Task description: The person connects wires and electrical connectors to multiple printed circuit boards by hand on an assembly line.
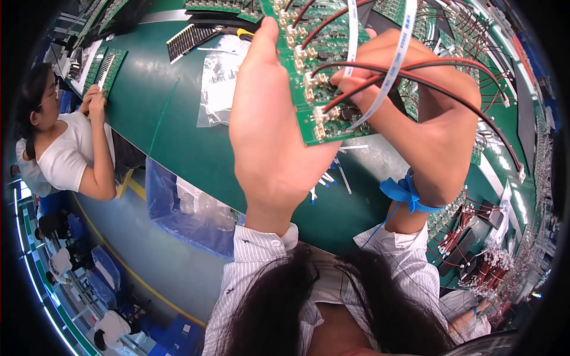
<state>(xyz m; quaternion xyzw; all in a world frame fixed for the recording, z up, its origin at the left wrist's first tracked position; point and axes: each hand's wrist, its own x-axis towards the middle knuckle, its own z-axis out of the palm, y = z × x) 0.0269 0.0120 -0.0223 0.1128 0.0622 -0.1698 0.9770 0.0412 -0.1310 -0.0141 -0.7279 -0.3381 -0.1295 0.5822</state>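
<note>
My left hand (267,136) grips a green circuit board panel (323,113) by its left and lower edges, with the thumb beneath the near end. Cream connectors run along the board, with red-and-black wires (356,89) plugged into several of them. My right hand (421,101) is closed at the board's right side, thumb and forefinger pinched around the lower end of a white flat ribbon cable (352,35). A second flat ribbon cable (395,65) arches in front of these fingers down to the board's near corner. A blue wrist strap (407,193) circles my right wrist.
Loose white-and-blue ribbon cables (332,175) lie on the green table (196,157) below my hands. A clear plastic bag (217,89) sits farther left. Wired boards and a wire bundle (490,267) crowd the right. Across the table a co-worker (71,136) handles a board.
</note>
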